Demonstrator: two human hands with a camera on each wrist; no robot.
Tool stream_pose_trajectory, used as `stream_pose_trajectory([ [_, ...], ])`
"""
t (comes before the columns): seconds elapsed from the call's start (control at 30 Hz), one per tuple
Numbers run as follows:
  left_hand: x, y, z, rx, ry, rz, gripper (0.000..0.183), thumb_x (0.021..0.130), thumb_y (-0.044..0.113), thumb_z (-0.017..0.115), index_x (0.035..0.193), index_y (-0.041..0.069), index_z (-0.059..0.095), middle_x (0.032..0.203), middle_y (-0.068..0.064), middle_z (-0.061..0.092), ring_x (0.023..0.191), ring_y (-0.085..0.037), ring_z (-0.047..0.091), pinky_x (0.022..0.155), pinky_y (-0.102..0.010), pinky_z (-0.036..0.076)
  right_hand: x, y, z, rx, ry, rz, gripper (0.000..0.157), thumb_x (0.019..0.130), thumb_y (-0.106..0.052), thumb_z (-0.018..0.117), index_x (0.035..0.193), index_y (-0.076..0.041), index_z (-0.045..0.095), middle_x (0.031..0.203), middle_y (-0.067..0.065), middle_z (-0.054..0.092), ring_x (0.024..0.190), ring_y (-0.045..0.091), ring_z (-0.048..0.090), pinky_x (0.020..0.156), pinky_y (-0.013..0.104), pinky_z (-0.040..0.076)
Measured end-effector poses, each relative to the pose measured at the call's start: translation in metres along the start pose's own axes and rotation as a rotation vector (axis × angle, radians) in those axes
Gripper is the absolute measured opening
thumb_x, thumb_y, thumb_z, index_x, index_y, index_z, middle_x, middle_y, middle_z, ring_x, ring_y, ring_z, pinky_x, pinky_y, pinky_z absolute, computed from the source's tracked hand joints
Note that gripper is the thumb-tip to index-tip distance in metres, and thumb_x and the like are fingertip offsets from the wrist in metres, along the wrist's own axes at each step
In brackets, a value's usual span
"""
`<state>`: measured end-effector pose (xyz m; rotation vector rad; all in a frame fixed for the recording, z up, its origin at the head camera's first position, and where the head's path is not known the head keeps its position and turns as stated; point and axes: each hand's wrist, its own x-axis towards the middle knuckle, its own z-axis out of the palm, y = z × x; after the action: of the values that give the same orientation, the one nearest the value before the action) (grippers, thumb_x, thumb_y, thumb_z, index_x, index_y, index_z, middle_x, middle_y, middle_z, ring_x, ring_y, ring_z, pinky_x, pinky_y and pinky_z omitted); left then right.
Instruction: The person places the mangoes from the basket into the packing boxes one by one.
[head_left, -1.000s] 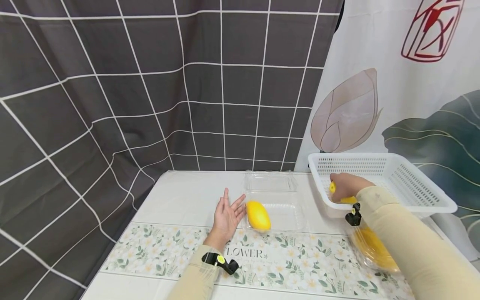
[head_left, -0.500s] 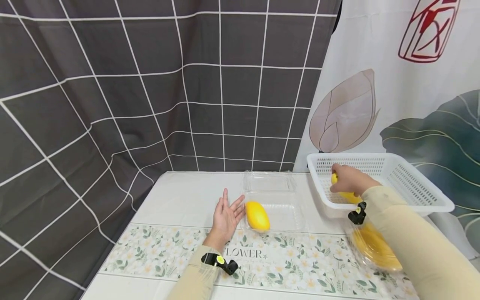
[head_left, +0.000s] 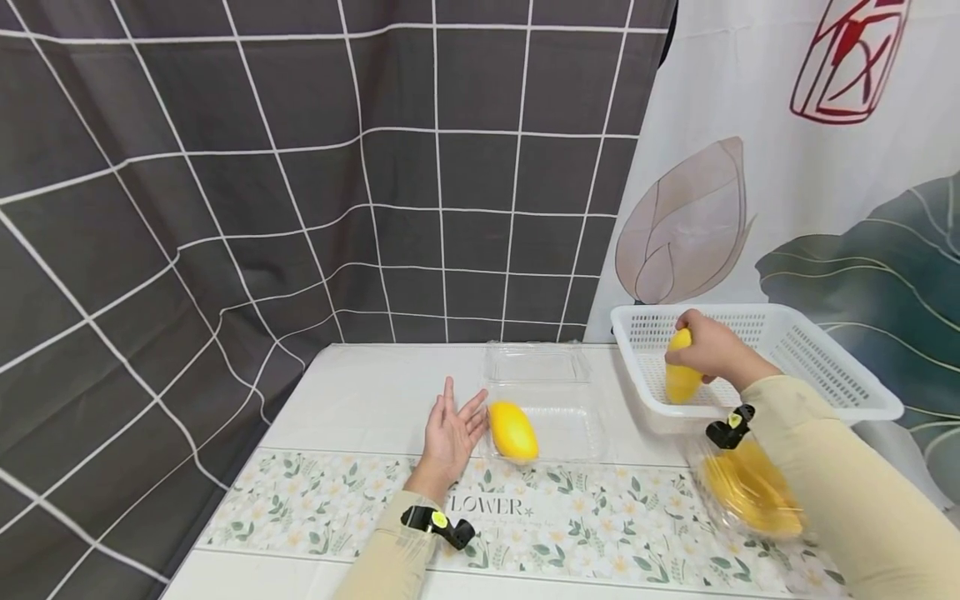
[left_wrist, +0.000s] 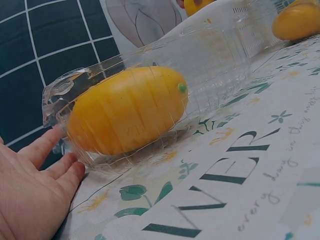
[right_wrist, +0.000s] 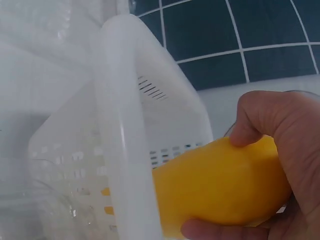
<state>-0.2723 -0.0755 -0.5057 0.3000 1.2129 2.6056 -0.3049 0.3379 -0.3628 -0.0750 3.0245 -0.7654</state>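
Note:
My right hand [head_left: 708, 348] grips a yellow mango [head_left: 681, 379] inside the white slotted basket [head_left: 840, 375], the mango tilted nearly upright. In the right wrist view, thumb and fingers wrap the mango [right_wrist: 215, 185], whose lower end is hidden behind the basket's rim [right_wrist: 125, 135]. Another yellow mango [head_left: 513, 432] lies at the left end of an open clear plastic clamshell box [head_left: 573, 429]. Palm up with fingers spread, my left hand [head_left: 447, 437] rests beside that box; its fingertips are right at the box's left side in the left wrist view.
A clear plastic box with yellow fruit [head_left: 750, 492] stands at the right, partly under my right sleeve [head_left: 847, 492]. A floral strip with lettering [head_left: 491, 506] crosses the white table. A dark gridded curtain [head_left: 480, 233] hangs behind.
My right hand has lifted the mango and turned it more upright in the basket, shifting slightly right. My left hand and the mango in the clamshell box stay in place.

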Motion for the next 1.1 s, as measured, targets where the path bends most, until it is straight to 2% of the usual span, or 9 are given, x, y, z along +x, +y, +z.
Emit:
stream_pose_trajectory([
  [0.4,-0.001,-0.001,-0.003,0.016,0.016,0.002,0.052,0.096,0.052,0.011,0.145,0.042,-0.005,0.146,-0.019,0.026,0.134,-0.035,0.022,0.109,-0.043,0.020,-0.013,-0.025,-0.010,0.125,0.230,-0.067,0.055,0.078,-0.019,0.064,0.120,0.001,0.035,0.104,0.022,0.047,0.080,0.035,0.052,0.052,0.030,0.051],
  [0.6,-0.001,-0.001,-0.003,0.021,0.025,0.000,0.054,0.096,0.054,0.012,0.145,0.042,-0.005,0.146,-0.019,0.026,0.134,-0.036,0.021,0.109,-0.043,0.019,-0.018,-0.048,-0.004,0.066,0.315,-0.155,0.052,0.074,-0.016,0.066,0.116,-0.001,0.040,0.101,0.017,0.048,0.079,0.032,0.048,0.059,0.036,0.046],
  [0.8,0.000,0.000,-0.002,0.003,0.012,0.005,0.053,0.096,0.051,0.011,0.145,0.040,-0.007,0.147,-0.020,0.023,0.135,-0.037,0.019,0.110,-0.044,0.017,-0.026,-0.070,0.000,-0.033,0.419,-0.236,0.054,0.070,-0.017,0.067,0.116,-0.004,0.041,0.104,0.016,0.043,0.073,0.030,0.045,0.055,0.037,0.041],
  [0.93,0.000,0.001,0.000,-0.004,0.014,0.002,0.053,0.097,0.051,0.010,0.145,0.040,-0.007,0.147,-0.021,0.023,0.134,-0.037,0.019,0.110,-0.044,0.017,-0.029,-0.083,0.003,-0.023,0.450,-0.279,0.053,0.069,-0.016,0.066,0.115,-0.005,0.043,0.104,0.014,0.044,0.072,0.029,0.045,0.054,0.036,0.038],
  [1.1,0.000,0.002,0.001,-0.012,0.010,-0.007,0.052,0.097,0.051,0.010,0.145,0.040,-0.007,0.147,-0.021,0.021,0.135,-0.036,0.018,0.110,-0.044,0.017,-0.030,-0.096,0.010,0.034,0.430,-0.306,0.050,0.068,-0.014,0.066,0.112,-0.006,0.044,0.100,0.010,0.046,0.073,0.027,0.045,0.055,0.035,0.039],
])
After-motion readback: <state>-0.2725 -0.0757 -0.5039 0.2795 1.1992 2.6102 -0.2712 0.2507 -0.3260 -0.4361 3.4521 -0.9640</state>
